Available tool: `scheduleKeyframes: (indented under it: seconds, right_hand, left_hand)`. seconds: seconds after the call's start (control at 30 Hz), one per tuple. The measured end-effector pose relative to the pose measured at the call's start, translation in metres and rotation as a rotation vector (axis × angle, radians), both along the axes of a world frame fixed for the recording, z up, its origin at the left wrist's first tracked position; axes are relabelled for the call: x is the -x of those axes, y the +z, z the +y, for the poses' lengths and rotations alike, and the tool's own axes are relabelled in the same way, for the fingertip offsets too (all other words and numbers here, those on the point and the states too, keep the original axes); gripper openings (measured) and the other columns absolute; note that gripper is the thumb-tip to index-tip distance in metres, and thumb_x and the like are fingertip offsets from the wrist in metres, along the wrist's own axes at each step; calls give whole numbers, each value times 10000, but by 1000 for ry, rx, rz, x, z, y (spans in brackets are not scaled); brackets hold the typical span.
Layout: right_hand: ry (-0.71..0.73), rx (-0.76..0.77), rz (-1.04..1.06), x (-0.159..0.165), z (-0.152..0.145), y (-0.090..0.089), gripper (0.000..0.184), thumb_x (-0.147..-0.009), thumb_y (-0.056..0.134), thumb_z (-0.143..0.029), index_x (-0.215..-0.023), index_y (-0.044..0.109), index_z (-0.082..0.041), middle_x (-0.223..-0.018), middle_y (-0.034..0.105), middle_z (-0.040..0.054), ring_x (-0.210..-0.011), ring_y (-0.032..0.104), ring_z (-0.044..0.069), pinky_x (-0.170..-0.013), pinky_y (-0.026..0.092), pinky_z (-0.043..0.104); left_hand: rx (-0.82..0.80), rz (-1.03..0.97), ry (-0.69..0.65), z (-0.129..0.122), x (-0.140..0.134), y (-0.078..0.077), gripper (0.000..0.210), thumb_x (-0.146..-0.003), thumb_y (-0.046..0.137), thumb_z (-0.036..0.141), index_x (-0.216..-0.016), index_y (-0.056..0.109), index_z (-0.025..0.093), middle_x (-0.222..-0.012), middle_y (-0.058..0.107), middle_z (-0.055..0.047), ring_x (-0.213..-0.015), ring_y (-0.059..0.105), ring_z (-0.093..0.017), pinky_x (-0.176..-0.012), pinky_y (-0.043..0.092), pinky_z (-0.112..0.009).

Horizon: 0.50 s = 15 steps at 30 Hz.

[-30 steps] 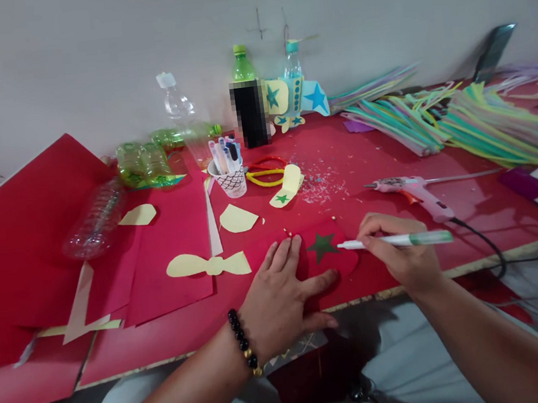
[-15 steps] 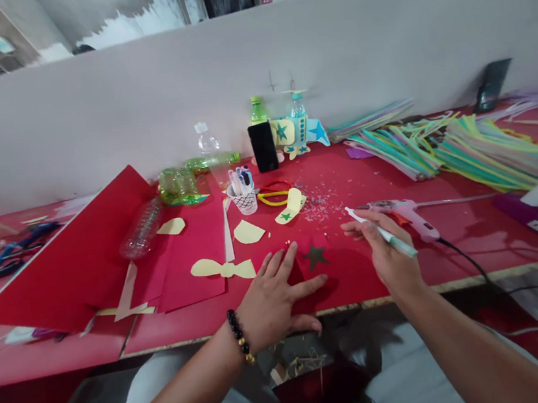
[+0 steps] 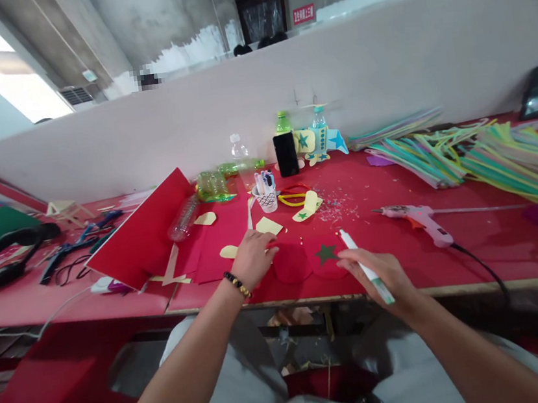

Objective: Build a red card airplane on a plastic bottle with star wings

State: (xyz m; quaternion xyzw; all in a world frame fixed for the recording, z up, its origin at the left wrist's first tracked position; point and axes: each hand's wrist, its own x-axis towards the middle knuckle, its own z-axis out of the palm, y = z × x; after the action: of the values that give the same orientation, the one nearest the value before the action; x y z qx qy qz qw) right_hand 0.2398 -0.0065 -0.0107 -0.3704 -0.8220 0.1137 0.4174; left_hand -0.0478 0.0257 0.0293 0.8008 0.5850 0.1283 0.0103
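My right hand [image 3: 383, 276] grips a white marker pen [image 3: 368, 268] with a green end, its white end pointing up and away from me. Just left of it, a dark green star [image 3: 326, 254] lies on a red paper piece [image 3: 314, 269] with rounded edges. A second rounded red piece [image 3: 290, 264] is beside that one. My left hand [image 3: 255, 255], a beaded bracelet at the wrist, is low over a pale yellow bow-shaped paper [image 3: 229, 252] and hides most of it. Its fingers are slightly bent, thumb apart, with nothing visibly held.
A pink glue gun [image 3: 418, 217] lies at right, its cable over the table edge. A pen cup [image 3: 265, 200], a phone [image 3: 285, 155] and decorated bottles [image 3: 320, 131] stand behind. Pipe cleaners [image 3: 420, 157] are heaped at right. A red board [image 3: 145, 233] leans at left.
My left hand has lifted off the red paper and moved left to the yellow bow-shaped piece. My right hand, still with the marker, has come closer to the star. The view has tilted up and left.
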Motion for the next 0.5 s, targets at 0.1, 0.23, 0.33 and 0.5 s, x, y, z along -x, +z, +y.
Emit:
scheduleKeyframes:
  seconds: [0.1, 0.23, 0.33, 0.5]
  right_hand:
    - [52, -20, -128, 0, -5, -6, 160, -928, 526, -267, -1006, 655, -213, -795, 749, 57, -660, 700, 156, -630, 518, 237]
    - [44, -12, -168, -7, -2, -6, 196, -931, 507, -270, -1036, 663, -216, -830, 748, 75, -717, 704, 180, -652, 526, 258]
    - [33, -5, -191, -15, 7, -5, 211, -937, 492, -263, -1066, 651, -213, -874, 741, 88, -772, 703, 195, -681, 537, 278]
    - [20, -11, -175, -24, 20, -9, 211, -939, 489, -251, -1091, 627, -206, -974, 726, 100, -874, 695, 209, -762, 546, 314]
  left_hand:
    - [71, 50, 3, 17, -7, -4, 303, -930, 586, 336, -1168, 583, 149, -1185, 598, -88, -1044, 605, -221, -892, 513, -442]
    - [171, 78, 19, 32, -10, -7, 332, -932, 581, 340, -1208, 563, 157, -1212, 583, -95, -1037, 607, -221, -872, 527, -432]
    - [231, 72, 31, 38, -9, -7, 327, -935, 577, 341, -1208, 563, 161, -1210, 584, -94, -1026, 610, -216, -865, 531, -424]
    - [295, 36, 13, 39, -11, -5, 326, -936, 576, 340, -1209, 563, 161, -1210, 584, -94, -1025, 610, -216, -864, 532, -423]
